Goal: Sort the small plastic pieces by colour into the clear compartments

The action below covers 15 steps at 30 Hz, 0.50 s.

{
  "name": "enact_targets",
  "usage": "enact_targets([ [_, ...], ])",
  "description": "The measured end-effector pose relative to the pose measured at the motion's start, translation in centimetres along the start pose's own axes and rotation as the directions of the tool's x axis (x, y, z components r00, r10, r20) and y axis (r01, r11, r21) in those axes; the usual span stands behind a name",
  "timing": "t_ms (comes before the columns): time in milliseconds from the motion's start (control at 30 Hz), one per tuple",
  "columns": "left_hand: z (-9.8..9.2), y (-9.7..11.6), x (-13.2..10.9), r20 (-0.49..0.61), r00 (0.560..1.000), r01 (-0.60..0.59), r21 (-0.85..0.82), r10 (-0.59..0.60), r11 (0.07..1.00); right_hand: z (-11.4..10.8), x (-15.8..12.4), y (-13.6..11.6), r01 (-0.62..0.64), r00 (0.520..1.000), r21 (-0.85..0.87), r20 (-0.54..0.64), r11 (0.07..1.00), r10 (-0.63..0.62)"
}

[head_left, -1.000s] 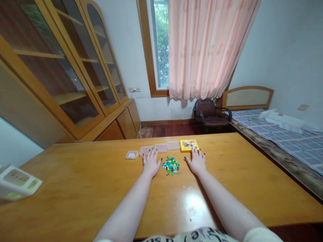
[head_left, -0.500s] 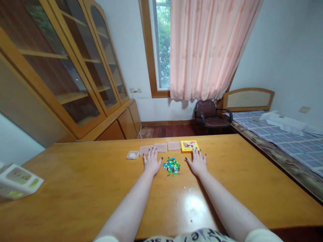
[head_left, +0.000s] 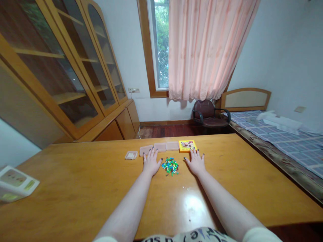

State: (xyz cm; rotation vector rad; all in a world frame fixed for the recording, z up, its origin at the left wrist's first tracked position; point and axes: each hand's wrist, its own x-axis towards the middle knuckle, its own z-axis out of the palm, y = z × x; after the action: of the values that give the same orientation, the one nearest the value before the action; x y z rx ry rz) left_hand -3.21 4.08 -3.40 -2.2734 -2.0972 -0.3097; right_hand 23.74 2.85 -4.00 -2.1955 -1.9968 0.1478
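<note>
My left hand point(head_left: 151, 163) lies flat on the wooden table, fingers spread, holding nothing. Its fingertips reach the near edge of a clear plastic tray point(head_left: 145, 150). My right hand point(head_left: 196, 162) is also flat and spread, its fingertips at the near edge of a yellow box point(head_left: 187, 146) with a printed picture. Between the two hands sits a heap of small building bricks point(head_left: 170, 166) in blue, green, white, yellow and brown. Two more clear trays, one in the middle point(head_left: 160, 147) and one beside the box point(head_left: 172, 145), stand behind the heap.
A small clear container point(head_left: 131, 155) with pale pieces in it stands left of the trays. Toward the left edge of the table point(head_left: 83, 188) is a white box point(head_left: 19, 183). Beyond the table are a cabinet point(head_left: 111, 122), a chair point(head_left: 207, 116) and a bed point(head_left: 285, 144).
The view has shifted slightly. The clear tray nearest the yellow box now sits closer to the middle tray. Both hands stay flat in nearly the same place.
</note>
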Motion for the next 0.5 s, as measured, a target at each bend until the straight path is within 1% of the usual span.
enact_targets([
  [100, 0.1, 0.1, -0.1, -0.051, 0.997, 0.057, 0.015, -0.056, 0.998, 0.0, 0.0, 0.0, 0.005, 1.000, 0.015, -0.018, 1.000, -0.005],
  [167, 0.2, 0.0, -0.1, -0.059, 0.992, 0.111, 0.008, -0.110, 0.994, 0.0, 0.0, 0.0, 0.008, 1.000, 0.028, -0.030, 1.000, -0.008],
  [333, 0.6, -0.3, 0.3, -0.046, 0.983, 0.174, -0.026, -0.175, 0.984, 0.2, 0.0, 0.0, 0.001, 0.999, 0.026, -0.040, 1.000, 0.000],
  [433, 0.6, -0.7, 1.0, -0.016, 0.976, 0.216, -0.048, -0.217, 0.975, 0.3, 0.1, 0.1, -0.001, 0.999, 0.026, -0.035, 1.000, 0.002],
  [500, 0.6, -1.0, 1.5, -0.001, 0.976, 0.219, -0.051, -0.219, 0.974, 0.3, 0.1, 0.1, 0.001, 0.999, 0.032, -0.034, 0.999, 0.000],
])
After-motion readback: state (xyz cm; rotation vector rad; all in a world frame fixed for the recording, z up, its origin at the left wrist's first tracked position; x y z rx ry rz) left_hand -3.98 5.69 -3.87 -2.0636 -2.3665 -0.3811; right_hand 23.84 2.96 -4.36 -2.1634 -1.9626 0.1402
